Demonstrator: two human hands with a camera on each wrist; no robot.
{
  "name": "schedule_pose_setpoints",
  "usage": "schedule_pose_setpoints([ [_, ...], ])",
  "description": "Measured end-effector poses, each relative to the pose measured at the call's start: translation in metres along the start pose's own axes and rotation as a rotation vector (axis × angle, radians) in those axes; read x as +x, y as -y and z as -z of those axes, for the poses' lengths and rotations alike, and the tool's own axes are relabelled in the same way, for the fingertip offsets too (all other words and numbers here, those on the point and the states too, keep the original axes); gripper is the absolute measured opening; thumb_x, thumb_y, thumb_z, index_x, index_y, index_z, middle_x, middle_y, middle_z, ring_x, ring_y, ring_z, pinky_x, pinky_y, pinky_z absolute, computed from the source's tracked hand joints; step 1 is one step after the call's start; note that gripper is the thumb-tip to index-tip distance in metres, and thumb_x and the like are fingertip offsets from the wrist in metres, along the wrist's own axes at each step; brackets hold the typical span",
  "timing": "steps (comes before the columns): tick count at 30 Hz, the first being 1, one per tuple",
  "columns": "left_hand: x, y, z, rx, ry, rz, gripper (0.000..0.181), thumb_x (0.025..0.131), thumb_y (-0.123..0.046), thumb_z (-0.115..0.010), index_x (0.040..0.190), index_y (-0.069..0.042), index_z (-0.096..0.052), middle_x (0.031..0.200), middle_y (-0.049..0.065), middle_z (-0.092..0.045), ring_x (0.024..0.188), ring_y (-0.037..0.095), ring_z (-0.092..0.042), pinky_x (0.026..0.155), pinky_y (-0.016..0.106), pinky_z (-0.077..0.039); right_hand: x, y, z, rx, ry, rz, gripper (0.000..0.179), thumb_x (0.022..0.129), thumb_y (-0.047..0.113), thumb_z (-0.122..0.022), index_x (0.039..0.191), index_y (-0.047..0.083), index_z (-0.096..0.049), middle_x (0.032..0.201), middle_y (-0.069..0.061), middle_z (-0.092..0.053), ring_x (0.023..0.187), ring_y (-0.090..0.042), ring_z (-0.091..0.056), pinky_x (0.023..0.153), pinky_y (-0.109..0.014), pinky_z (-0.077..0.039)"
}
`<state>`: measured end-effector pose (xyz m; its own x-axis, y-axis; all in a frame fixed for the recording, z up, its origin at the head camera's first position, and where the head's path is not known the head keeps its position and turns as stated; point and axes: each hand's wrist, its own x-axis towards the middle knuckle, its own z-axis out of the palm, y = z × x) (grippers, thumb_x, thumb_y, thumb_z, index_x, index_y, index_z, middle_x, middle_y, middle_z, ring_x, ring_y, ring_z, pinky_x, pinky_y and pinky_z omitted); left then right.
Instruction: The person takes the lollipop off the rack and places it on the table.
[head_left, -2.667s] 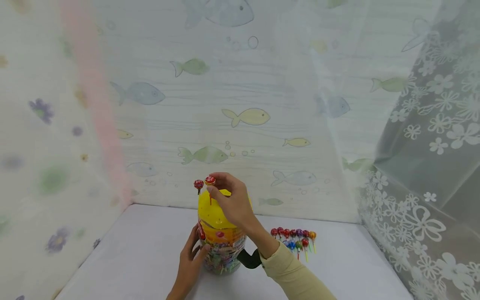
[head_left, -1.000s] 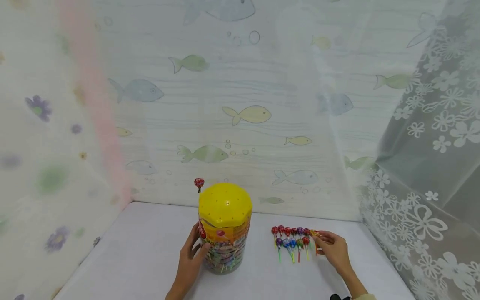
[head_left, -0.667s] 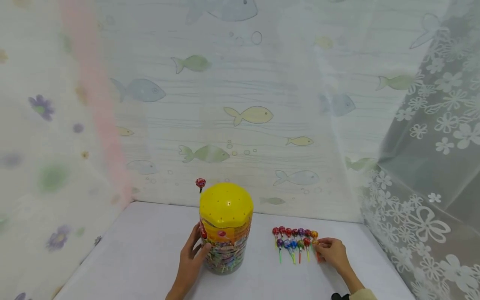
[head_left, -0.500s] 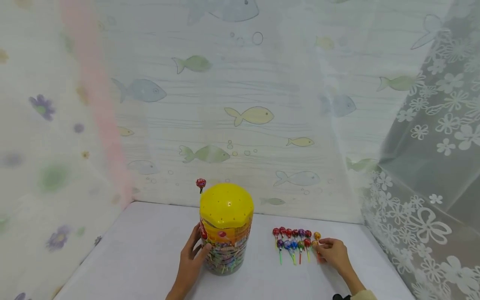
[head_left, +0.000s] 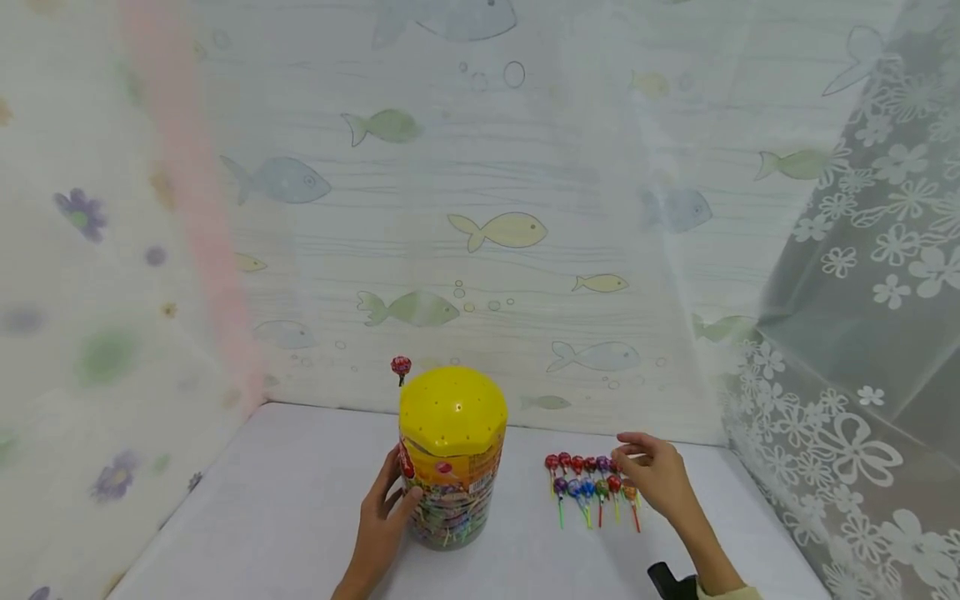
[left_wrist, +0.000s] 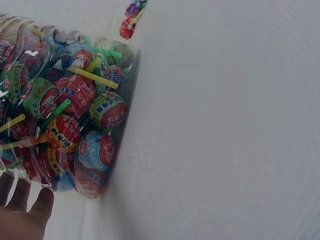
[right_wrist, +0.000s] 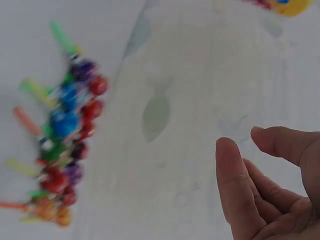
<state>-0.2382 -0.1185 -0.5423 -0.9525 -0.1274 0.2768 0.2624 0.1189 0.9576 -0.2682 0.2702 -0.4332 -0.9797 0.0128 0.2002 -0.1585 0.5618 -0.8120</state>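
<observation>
My left hand (head_left: 382,525) grips the lower left side of a clear jar (head_left: 450,508) full of lollipops. A domed yellow lid (head_left: 453,408) with small holes tops the jar. One red lollipop (head_left: 401,366) stands upright at the lid's far left. In the left wrist view, fingertips (left_wrist: 42,202) lie against the jar wall. My right hand (head_left: 660,479) hovers over the right end of two rows of lollipops (head_left: 588,490), and the right wrist view shows thumb and index finger apart with nothing between them. An orange lollipop (head_left: 630,494) with a red stick ends the front row.
A white-covered table (head_left: 300,500) bears the jar and the rows. Behind it hangs a fish-print curtain (head_left: 495,167); a flower-print sheet (head_left: 847,433) borders the right side. A black strap piece (head_left: 671,581) sits at my right wrist.
My right hand took an orange-and-red lollipop from the lid, laid it at the front row's right end, let go and rose. The back row's end lollipop shifted slightly right. The left hand stayed put.
</observation>
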Motion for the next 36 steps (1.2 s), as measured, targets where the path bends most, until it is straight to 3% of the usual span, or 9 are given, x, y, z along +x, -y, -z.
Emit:
schedule_pose_setpoints([
  [4, 0.000, -0.002, 0.000, 0.004, 0.001, 0.003, 0.072, 0.102, -0.026, -0.063, 0.163, -0.020, -0.026, 0.165, 0.013, -0.032, 0.148, 0.041, -0.035, 0.113, 0.068, -0.036, -0.007, 0.056, -0.013, 0.061, 0.032, 0.155, 0.031, 0.097, 0.012, -0.069, 0.126, 0.001, -0.067, 0.110, -0.015, -0.073, 0.094, -0.021, -0.071, 0.072, -0.022, -0.060],
  [8, -0.001, -0.004, -0.001, 0.006, 0.006, 0.014, 0.072, 0.102, -0.028, -0.063, 0.163, -0.020, -0.026, 0.165, 0.013, -0.031, 0.148, 0.041, -0.035, 0.114, 0.067, -0.037, -0.011, 0.101, -0.033, 0.140, 0.101, 0.237, 0.030, 0.097, 0.016, -0.070, 0.126, 0.008, -0.068, 0.109, -0.010, -0.073, 0.097, -0.021, -0.070, 0.077, -0.023, -0.060],
  [14, -0.001, -0.005, -0.001, 0.010, 0.003, 0.019, 0.073, 0.101, -0.028, -0.064, 0.163, -0.019, -0.025, 0.165, 0.013, -0.032, 0.147, 0.040, -0.036, 0.113, 0.066, -0.037, 0.000, 0.152, -0.061, 0.257, 0.350, 0.350, 0.038, 0.099, 0.017, -0.067, 0.135, 0.004, -0.062, 0.118, -0.016, -0.069, 0.105, -0.030, -0.068, 0.085, -0.029, -0.062],
  [19, -0.001, -0.006, 0.000, 0.011, 0.002, 0.021, 0.073, 0.101, -0.029, -0.064, 0.163, -0.018, -0.026, 0.164, 0.014, -0.033, 0.147, 0.040, -0.036, 0.113, 0.067, -0.037, 0.021, 0.191, -0.081, 0.232, 0.485, 0.379, 0.044, 0.098, 0.021, -0.065, 0.139, 0.005, -0.059, 0.126, -0.012, -0.069, 0.114, -0.027, -0.066, 0.097, -0.033, -0.058],
  [26, 0.001, -0.005, 0.000, 0.003, 0.009, 0.041, 0.073, 0.102, -0.032, -0.063, 0.163, -0.021, -0.025, 0.165, 0.014, -0.032, 0.147, 0.041, -0.036, 0.113, 0.067, -0.036, 0.045, 0.221, -0.112, 0.160, 0.555, 0.375, 0.049, 0.098, 0.021, -0.065, 0.144, 0.005, -0.055, 0.139, -0.014, -0.063, 0.123, -0.029, -0.063, 0.105, -0.042, -0.054],
  [30, 0.004, -0.006, 0.000, -0.004, 0.013, 0.053, 0.073, 0.102, -0.032, -0.063, 0.163, -0.021, -0.025, 0.165, 0.015, -0.032, 0.148, 0.040, -0.035, 0.114, 0.067, -0.036, 0.049, 0.230, -0.125, 0.119, 0.553, 0.387, 0.046, 0.098, 0.020, -0.066, 0.140, 0.002, -0.058, 0.131, -0.015, -0.067, 0.118, -0.028, -0.066, 0.105, -0.040, -0.054],
  [36, 0.008, -0.007, 0.002, -0.001, 0.017, 0.049, 0.073, 0.102, -0.033, -0.062, 0.163, -0.019, -0.025, 0.165, 0.014, -0.032, 0.147, 0.040, -0.035, 0.114, 0.067, -0.035, 0.054, 0.240, -0.136, 0.121, 0.504, 0.374, 0.035, 0.097, 0.016, -0.069, 0.128, 0.000, -0.065, 0.112, -0.010, -0.073, 0.101, -0.020, -0.070, 0.095, -0.032, -0.058],
])
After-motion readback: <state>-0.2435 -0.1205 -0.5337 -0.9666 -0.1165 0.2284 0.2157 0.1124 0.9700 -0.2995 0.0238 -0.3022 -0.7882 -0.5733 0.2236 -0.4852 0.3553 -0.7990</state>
